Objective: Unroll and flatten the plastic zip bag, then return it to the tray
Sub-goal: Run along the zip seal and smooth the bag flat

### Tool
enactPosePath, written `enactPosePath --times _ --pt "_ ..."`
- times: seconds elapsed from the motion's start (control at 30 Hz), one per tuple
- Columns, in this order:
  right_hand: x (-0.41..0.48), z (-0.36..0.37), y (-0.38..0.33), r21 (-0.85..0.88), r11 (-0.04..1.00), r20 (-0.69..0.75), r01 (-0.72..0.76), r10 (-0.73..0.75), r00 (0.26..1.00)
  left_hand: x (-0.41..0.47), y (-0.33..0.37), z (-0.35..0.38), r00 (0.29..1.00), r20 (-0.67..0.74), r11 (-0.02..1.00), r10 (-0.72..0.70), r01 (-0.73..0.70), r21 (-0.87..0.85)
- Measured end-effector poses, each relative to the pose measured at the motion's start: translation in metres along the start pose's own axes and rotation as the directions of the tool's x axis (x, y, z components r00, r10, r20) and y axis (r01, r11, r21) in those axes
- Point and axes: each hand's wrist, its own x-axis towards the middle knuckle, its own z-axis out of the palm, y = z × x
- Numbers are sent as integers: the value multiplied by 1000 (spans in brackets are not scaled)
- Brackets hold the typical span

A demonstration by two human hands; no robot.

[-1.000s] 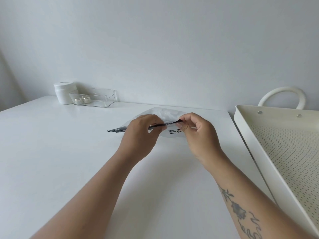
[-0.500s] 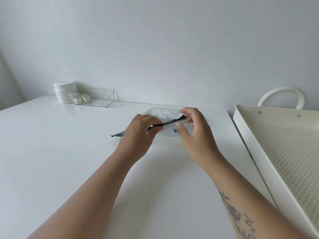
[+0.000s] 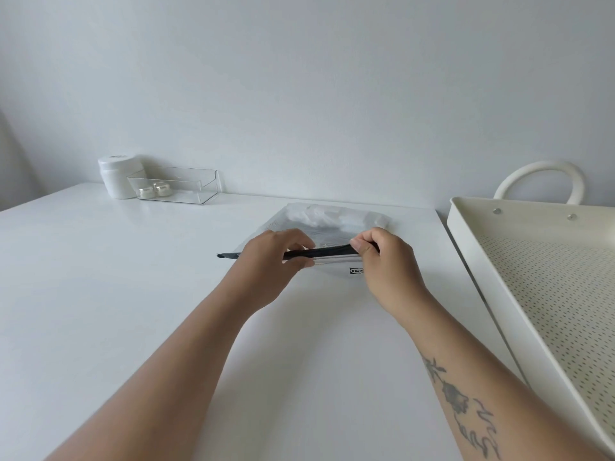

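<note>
A clear plastic zip bag (image 3: pixel 327 219) with a black zip strip lies on the white table (image 3: pixel 100 294), mostly spread out, its far end still crumpled. My left hand (image 3: pixel 266 264) pinches the black strip near its left part. My right hand (image 3: pixel 387 261) pinches the strip's right end, just above a small black logo on the bag. The strip's left tip sticks out past my left hand. The cream perforated tray (image 3: pixel 466 227) with a looped handle stands at the right, beside the table, with nothing in its visible part.
At the back left stand a white jar (image 3: pixel 114 176) and a clear plastic box (image 3: pixel 186 191) holding two small round objects. A plain wall runs behind the table. The table's right edge runs close to the tray.
The bag has unrolled away from me and now lies spread toward the wall. Both hands have kept their hold on the zip strip and stretched it out lower and straighter.
</note>
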Motion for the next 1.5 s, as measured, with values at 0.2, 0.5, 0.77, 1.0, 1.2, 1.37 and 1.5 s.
enactPosePath --times 0.2,0.5,0.77,1.0,1.2,1.37,1.5 --pt "-2 0 0 -246 949 54 197 -189 980 2 2 3 999 27 999 -32 32 -2" --pt "-5 -1 -4 -291 921 228 258 -195 954 1 2 2 999 42 1000 -10 10 -11" --pt "-7 -5 -7 -166 970 275 177 -127 953 2 1 2 999 26 999 33 -33 -7" --pt "-5 -4 -6 -182 963 253 199 -150 956 2 3 2 998 46 999 41 -41 2" --pt "-6 -3 -6 -138 967 248 215 -176 953 2 2 5 999 24 998 38 -39 46" --pt "-5 -4 -5 -128 973 267 190 -151 952 3 -1 6 1000 18 999 23 -24 47" --pt "-6 -2 -5 -125 973 260 194 -157 953 3 -1 5 1000 8 999 2 -2 50"
